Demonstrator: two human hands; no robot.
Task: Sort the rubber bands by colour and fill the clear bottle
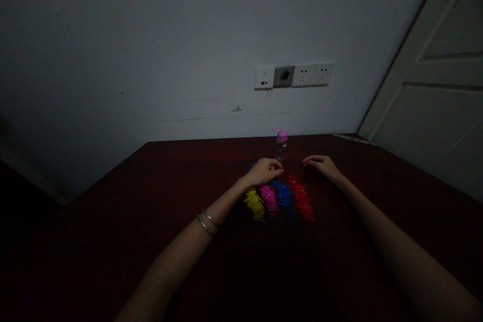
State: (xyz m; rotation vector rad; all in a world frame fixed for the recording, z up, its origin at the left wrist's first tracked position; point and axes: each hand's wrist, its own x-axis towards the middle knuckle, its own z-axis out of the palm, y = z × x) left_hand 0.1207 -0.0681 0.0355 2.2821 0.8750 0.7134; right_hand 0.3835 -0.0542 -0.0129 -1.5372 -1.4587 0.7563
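Note:
My left hand (266,171) hovers over the far side of several small coloured piles, its fingers curled toward the thumb. Anything between those fingertips is too small to make out. Beneath and nearer to me lie a yellow pile (255,205) and a pink pile (269,197) of thin strands, then a blue pile (284,193) and a long row of shiny red pieces (301,197). More dark blue pieces (252,165) show partly behind the left hand. Right of the red row, my right hand (323,166) has its fingertips drawn together; whatever they hold cannot be seen.
A clear bottle (281,147) with a pink cap stands behind the piles on the dark red table (181,171). Against the wall, a flat strip (354,139) lies at the back right edge. Wall sockets (311,75) sit above, and a white door (437,95) is at right.

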